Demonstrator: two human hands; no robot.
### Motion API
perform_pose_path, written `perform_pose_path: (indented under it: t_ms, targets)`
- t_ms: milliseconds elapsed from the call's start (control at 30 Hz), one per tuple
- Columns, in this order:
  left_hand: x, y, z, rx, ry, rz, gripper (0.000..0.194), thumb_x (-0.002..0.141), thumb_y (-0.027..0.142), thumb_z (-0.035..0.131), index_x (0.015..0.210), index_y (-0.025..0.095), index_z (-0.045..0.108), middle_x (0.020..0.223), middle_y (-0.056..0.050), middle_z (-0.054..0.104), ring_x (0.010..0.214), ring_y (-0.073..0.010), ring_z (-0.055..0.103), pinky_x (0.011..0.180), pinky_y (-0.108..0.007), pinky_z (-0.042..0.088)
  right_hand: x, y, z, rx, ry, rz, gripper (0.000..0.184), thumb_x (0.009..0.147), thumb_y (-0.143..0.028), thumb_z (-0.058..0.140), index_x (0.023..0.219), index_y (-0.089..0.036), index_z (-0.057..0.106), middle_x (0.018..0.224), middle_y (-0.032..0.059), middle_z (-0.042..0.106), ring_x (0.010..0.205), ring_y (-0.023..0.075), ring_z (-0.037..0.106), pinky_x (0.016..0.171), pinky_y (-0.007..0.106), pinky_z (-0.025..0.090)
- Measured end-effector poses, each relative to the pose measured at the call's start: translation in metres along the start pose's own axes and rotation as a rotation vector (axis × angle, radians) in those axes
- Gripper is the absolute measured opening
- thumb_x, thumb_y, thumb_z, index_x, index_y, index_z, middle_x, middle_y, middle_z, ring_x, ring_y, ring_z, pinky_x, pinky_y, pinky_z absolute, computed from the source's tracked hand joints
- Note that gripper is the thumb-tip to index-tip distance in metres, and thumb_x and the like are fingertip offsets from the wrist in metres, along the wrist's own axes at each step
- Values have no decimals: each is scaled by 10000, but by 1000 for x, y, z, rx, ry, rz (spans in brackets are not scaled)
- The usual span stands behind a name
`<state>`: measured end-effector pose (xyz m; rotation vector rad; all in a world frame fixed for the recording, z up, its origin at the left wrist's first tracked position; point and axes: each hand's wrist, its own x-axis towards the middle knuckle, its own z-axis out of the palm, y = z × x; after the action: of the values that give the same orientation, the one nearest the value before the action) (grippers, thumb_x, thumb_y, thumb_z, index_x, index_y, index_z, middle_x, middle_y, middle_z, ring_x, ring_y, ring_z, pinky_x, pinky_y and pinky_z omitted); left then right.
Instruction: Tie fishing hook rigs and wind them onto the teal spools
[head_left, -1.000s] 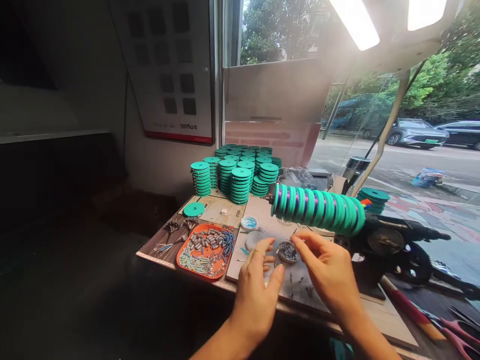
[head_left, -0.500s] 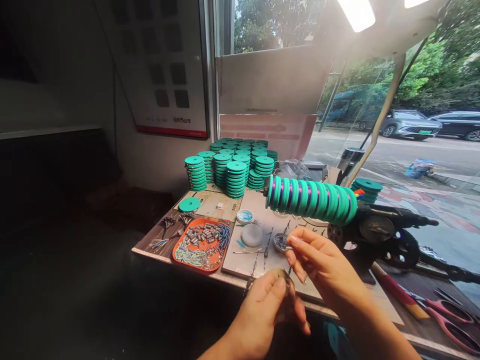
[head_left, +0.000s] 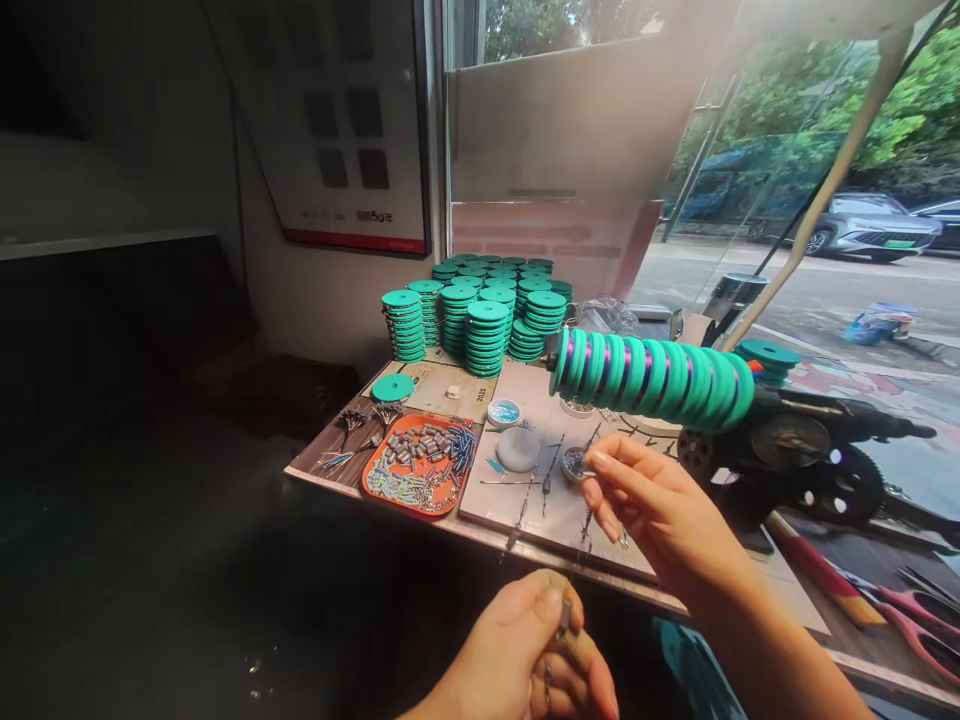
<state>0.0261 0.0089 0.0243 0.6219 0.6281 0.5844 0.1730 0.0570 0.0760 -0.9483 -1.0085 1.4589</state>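
My left hand (head_left: pixel 525 640) is low in front of the table's front edge, thumb and forefinger pinched on a small grey sinker (head_left: pixel 565 614). A short bluish piece shows below it by the curled fingers. Over the pale board (head_left: pixel 487 510), my right hand (head_left: pixel 649 495) has thumb and forefinger together on something tiny and pale; its kind does not show. A small shiny metal bit (head_left: pixel 623 539) hangs by its lower fingers. Close by are a round dish of small metal parts (head_left: pixel 574 462) and thin dark line rigs (head_left: pixel 550 475) on the board.
An orange tray (head_left: pixel 367 480) holds grey sinkers, blue and pale tubes and metal bits. Behind stand stacks of green foam spools (head_left: pixel 487 335). At right, more spools (head_left: pixel 652 375) sit on a black winding machine (head_left: pixel 795 445). Pink-handled scissors (head_left: pixel 915 625) lie at the right.
My left hand has moved down, widening the space to my right hand, and the grey sinker now shows in its fingers. The whole view has shifted, with the table appearing farther right and slightly higher.
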Motion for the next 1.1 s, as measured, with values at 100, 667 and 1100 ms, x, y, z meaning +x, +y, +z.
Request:
perform_pose_path:
  t_ms: [100, 667, 1100]
  targets:
    - [-1, -3, -4, -8, -3, -8, 353, 724, 512, 493, 713, 169, 408, 501, -30, 606, 413, -94, 550, 438, -160, 359, 1, 0, 0, -2, -4, -5, 237, 707, -345, 634, 676, -172, 475, 517, -27, 551, 359, 54, 418, 382, 185, 273]
    - [4, 36, 17, 57, -31, 183, 279, 627, 132, 477, 897, 120, 544, 882, -106, 642, 870, -186, 568, 812, -310, 360, 3, -4, 0, 14, -20, 24, 219, 710, -329, 638, 688, -172, 486, 562, -17, 581, 354, 37, 389, 377, 173, 276]
    - [33, 50, 30, 159, -25, 231, 241, 791, 386, 467, 766, 147, 486, 637, -42, 618, 451, -93, 566, 476, -180, 375, 3, -4, 0, 21, -5, 49, 289, 647, -392, 676, 682, -182, 481, 566, -16, 557, 415, 82, 453, 378, 190, 314]
